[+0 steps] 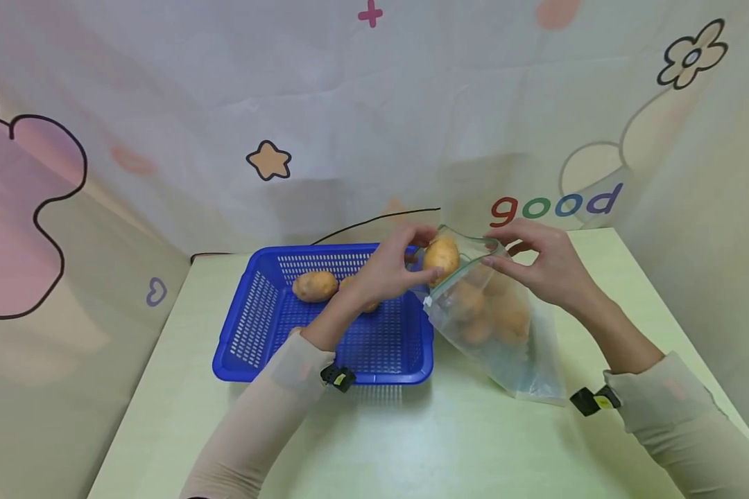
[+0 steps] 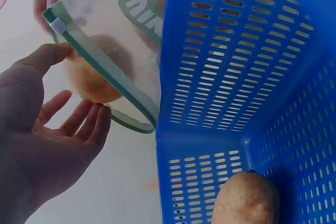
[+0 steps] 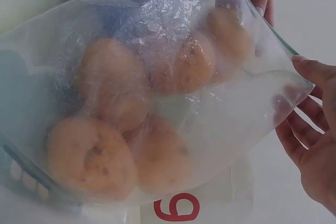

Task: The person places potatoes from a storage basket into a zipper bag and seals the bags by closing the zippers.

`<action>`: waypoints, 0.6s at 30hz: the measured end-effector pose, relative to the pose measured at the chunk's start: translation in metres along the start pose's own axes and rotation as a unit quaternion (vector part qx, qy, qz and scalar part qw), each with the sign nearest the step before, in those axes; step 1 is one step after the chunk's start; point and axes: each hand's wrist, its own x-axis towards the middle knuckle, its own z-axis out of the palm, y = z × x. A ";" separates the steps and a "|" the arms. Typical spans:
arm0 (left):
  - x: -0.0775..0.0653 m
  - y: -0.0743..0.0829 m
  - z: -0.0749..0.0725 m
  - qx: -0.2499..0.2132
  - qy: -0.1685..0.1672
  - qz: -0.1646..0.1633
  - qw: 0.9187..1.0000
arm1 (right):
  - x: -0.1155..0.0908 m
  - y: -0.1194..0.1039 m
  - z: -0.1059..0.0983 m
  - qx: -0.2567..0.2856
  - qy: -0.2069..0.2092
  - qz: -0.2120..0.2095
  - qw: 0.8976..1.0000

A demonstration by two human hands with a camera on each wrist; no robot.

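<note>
In the head view my left hand (image 1: 390, 267) holds a potato (image 1: 441, 258) at the mouth of a clear zip bag (image 1: 530, 367), thumb on one side and fingers on the other. The left wrist view shows this potato (image 2: 94, 77) partly behind the bag's green zip edge, with the left hand (image 2: 58, 119) around it. My right hand (image 1: 546, 263) pinches the far side of the bag's rim and keeps the mouth spread. Several potatoes (image 3: 92, 156) lie inside the bag, blurred by the frosted plastic.
Left of the bag a blue plastic basket (image 1: 243, 277) stands on the pale table (image 1: 406, 450). More potatoes (image 1: 315, 286) lie in it, one partly hidden by my left forearm. A printed cloth backdrop (image 1: 362, 138) rises behind the table.
</note>
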 end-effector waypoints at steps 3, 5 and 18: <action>-0.003 -0.001 -0.006 0.012 -0.020 0.003 1.000 | -0.001 0.000 0.000 0.002 0.001 -0.004 1.000; -0.007 0.001 -0.014 0.034 -0.037 -0.001 0.999 | 0.000 0.001 -0.001 0.005 0.002 -0.008 1.000; -0.017 -0.005 -0.017 0.168 -0.157 -0.129 0.965 | -0.004 0.004 -0.001 0.010 0.005 0.005 1.000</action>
